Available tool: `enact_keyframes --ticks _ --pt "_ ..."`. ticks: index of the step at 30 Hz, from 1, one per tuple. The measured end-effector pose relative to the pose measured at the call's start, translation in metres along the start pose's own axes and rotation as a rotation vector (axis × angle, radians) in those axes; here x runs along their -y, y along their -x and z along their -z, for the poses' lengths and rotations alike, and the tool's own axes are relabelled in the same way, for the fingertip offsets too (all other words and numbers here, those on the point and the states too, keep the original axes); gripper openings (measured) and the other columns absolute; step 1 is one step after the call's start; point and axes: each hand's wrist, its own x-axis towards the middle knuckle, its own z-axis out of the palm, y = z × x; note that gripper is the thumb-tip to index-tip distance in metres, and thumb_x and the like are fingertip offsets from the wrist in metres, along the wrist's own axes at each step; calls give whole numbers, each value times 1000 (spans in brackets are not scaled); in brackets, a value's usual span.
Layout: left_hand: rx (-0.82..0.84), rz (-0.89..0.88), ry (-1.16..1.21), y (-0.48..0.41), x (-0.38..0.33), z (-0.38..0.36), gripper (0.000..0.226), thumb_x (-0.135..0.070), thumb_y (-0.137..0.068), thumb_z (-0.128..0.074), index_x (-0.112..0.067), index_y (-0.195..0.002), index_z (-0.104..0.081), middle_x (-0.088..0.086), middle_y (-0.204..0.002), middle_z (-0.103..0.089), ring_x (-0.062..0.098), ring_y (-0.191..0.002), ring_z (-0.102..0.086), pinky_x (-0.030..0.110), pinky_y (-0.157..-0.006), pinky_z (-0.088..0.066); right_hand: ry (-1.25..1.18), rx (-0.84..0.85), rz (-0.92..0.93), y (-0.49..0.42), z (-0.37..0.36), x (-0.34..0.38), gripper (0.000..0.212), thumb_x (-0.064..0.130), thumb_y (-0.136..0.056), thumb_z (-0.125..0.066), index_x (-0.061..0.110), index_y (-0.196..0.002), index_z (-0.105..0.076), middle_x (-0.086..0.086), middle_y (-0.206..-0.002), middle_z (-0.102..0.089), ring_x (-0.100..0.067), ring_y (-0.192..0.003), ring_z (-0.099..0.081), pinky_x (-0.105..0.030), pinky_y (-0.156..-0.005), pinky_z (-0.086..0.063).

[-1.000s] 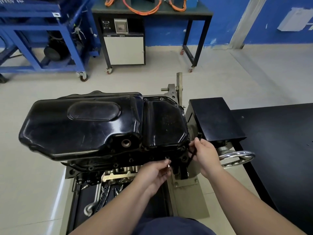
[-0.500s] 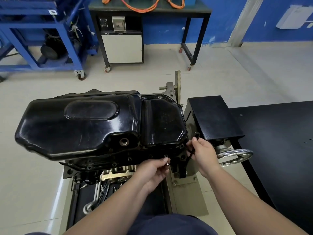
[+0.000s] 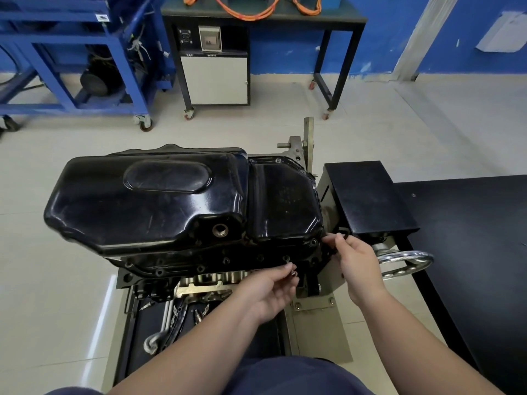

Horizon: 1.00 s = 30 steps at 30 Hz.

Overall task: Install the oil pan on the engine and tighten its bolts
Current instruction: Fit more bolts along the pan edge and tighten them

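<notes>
Left hand [image 3: 271,292] just below oil pan [image 3: 176,201]

oil pan [image 3: 182,201]: glossy black | seated on engine [image 3: 205,282] | drain hole open

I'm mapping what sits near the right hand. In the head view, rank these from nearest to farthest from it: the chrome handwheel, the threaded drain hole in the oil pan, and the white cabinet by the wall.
From the right hand:
1. Chrome handwheel, just to its right.
2. Drain hole, to its left on the oil pan.
3. White cabinet, far across the floor.
</notes>
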Motion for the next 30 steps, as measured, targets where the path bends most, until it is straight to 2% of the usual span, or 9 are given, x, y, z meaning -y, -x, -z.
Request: enact_keyframes --ticks 3,4,8,11,15,21,24,27,30 --pt "0 19 -12 -1 -1 -5 9 -13 -85 -65 -9 -79 -70 1 -64 -69 11 -57 -65 18 -46 -48 189 -60 141 7 14 0 29 32 -97 -46 27 -83 -71 -3 -80 -61 -14 -77 -58 -34 -69 -47" --pt "-2 23 -10 -2 -1 -7 9 -14 -85 -65 -10 -79 -70 0 -64 -70 11 -59 -64 19 -46 -47 208 -72 180 11 18 2 29 33 -96 -46 30 -80 -70 -1 -82 -61 -13 -78 -59 -33 -70 -48" --pt "-15 24 35 -5 0 -8 13 -14 -84 -65 -10 -73 -71 0 -65 -70 11 -57 -64 19 -46 -47 178 -73 304 26 26 14 29 26 -96 -48 33 -74 -66 -3 -83 -65 -7 -73 -65 -12 -59 -45" --pt "-18 25 85 -6 2 -8 14 -12 -84 -65 -8 -71 -70 2 -64 -70 11 -51 -64 18 -44 -47 134 -66 338 35 29 21 25 24 -96 -48 32 -81 -67 0 -81 -69 -9 -77 -68 -23 -68 -49" --pt "-32 30 116 -6 5 -7 12 -11 -86 -63 -7 -75 -69 3 -64 -70 11 -52 -64 19 -44 -48 23 21 413 47 27 27 24 16 -96 -48 23 -84 -68 -2 -81 -70 -9 -75 -69 -14 -64 -52" --pt "-43 38 147 -4 5 -10 10 -11 -85 -64 -5 -79 -65 5 -63 -70 11 -49 -66 17 -42 -49 102 159 532 57 15 21 21 1 -92 -53 15 -86 -67 -1 -85 -69 -5 -76 -69 -15 -72 -52" --pt "-55 42 142 -3 4 -12 10 -12 -85 -64 -7 -76 -64 5 -59 -69 12 -51 -66 19 -44 -48 157 186 581 58 13 16 21 0 -91 -54 16 -87 -67 2 -85 -68 -4 -77 -68 -17 -72 -52" --pt "-66 55 136 -2 3 -14 12 -13 -84 -65 -8 -73 -63 4 -59 -68 14 -64 -64 23 -54 -45 189 186 630 58 11 12 21 -1 -90 -55 16 -88 -68 5 -85 -67 -6 -79 -68 -22 -73 -54" --pt "-69 65 140 -1 2 -14 11 -13 -84 -65 -8 -75 -65 4 -61 -69 14 -64 -64 24 -57 -44 206 170 688 58 9 11 17 10 -89 -53 16 -90 -68 10 -88 -66 -11 -82 -68 -29 -74 -55"
